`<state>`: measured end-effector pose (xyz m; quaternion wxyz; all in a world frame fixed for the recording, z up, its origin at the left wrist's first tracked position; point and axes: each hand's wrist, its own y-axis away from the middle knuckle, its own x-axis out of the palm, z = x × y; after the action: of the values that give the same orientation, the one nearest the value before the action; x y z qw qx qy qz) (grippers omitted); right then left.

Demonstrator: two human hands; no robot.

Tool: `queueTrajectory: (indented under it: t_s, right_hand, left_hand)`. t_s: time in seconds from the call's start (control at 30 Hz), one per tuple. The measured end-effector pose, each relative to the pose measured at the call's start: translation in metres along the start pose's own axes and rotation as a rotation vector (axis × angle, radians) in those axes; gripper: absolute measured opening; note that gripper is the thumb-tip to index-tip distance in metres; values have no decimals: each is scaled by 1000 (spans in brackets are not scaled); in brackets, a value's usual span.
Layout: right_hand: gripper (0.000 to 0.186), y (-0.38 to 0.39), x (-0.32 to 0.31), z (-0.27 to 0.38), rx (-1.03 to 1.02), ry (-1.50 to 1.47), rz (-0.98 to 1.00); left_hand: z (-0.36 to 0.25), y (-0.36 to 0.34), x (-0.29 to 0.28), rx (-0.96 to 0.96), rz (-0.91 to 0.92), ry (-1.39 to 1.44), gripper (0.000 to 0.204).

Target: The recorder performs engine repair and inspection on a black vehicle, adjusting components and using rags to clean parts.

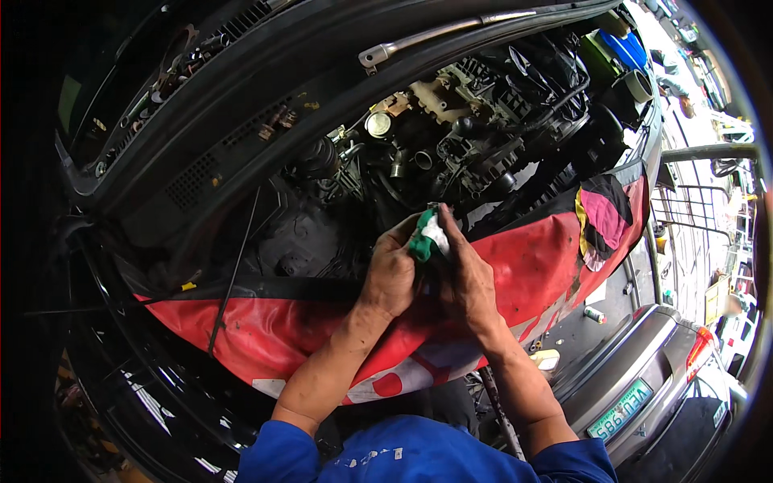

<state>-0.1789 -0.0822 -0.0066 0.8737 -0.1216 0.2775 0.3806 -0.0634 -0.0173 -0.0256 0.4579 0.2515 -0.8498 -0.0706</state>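
My left hand (393,270) and my right hand (467,278) are close together in front of me, above the near edge of an open engine bay. Both are closed on a green and white rag (428,236), which is bunched between the thumbs and fingers. The rag is wrapped around or pressed on something I cannot make out. Below the hands a red fender cover (527,262) with white markings drapes over the car's side. Beyond them lies the dark engine (475,153), with hoses and open ports showing.
A ratchet-type long metal handle (451,36) rests along the cowl at the top. Small bolts (278,121) lie on the black cowl panel. A pink, black and yellow cloth (604,217) sits on the cover at right. A thin hood prop rod (236,274) stands at left. A grey car (644,378) is parked lower right.
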Motion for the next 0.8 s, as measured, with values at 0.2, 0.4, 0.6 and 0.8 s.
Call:
queueTrajectory:
  t_s: [0.2,0.4,0.6,0.8]
  right_hand:
    - [37,-25,-16,-3,347,-109,-128]
    - [37,-127,-126,-55,-115,-328,-746]
    - [57,-254,-167,-102,173,455,-682]
    - [46,-258,-111,-135,312,843,-540]
  left_hand:
    - [-16,-12,-14,121,-147,-246,30]
    - [-20,-21,-25,-101,-259,19,30]
    - [-17,-20,-25,-171,-286,-27,33]
    - [-17,-26,-36,-189,-276,-153,33]
